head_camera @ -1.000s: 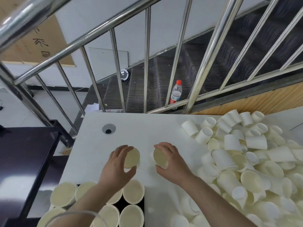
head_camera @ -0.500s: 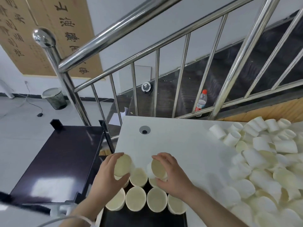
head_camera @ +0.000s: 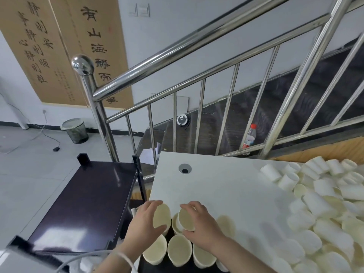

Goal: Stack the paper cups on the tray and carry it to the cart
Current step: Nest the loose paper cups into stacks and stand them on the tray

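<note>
1. Your left hand (head_camera: 144,223) curls around one paper cup (head_camera: 162,216), mouth tilted toward you, just above the near-left corner of the white table (head_camera: 216,186).
2. Your right hand (head_camera: 201,227) grips a second cup (head_camera: 186,219) the same way, just beside the first. Each hand carries one cup, probably so that two go down in a single reach.
3. The dark tray (head_camera: 143,265) lies below both hands at the table's near edge. Its cups stand upright and rim to rim, a packing that likely keeps them steady for carrying.
4. Count on the tray: three upright cups (head_camera: 179,250) show clearly in the nearest row, a further rim appears between your hands, and a blurred one lies right of your right hand. The exact total cannot be told.
5. The loose pile of cups (head_camera: 325,203) covers the table's right side, mostly on their sides, too many to count. It sits within your right hand's reach.
6. The black cart (head_camera: 82,203) stands just left of the table with its top shelf bare, a short carry from the tray.
</note>
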